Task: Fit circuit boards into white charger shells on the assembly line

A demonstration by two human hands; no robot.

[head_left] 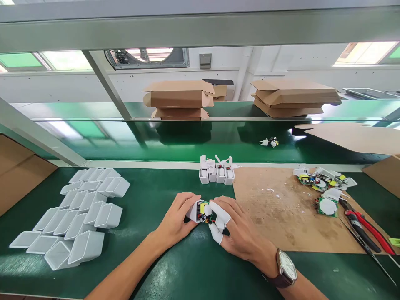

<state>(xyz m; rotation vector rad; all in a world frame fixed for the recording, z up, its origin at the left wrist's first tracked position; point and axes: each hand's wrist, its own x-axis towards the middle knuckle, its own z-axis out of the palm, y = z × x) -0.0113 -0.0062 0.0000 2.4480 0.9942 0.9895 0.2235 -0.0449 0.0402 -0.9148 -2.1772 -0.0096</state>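
My left hand is closed around a white plastic housing whose open end faces right. A small circuit board with yellow and white components sits at that open end, partly inside it as far as I can see. My right hand, with white covers on its fingertips, grips the board from the right. Those fingers hide the board's right part. Beyond both hands, several white housings with boards and white pieces in them stand upright in a row.
Several open white housings lie grouped at left. On the brown board at right are circuit assemblies, another circuit board, red-handled pliers and tweezers. A plug assembly and cardboard boxes are behind.
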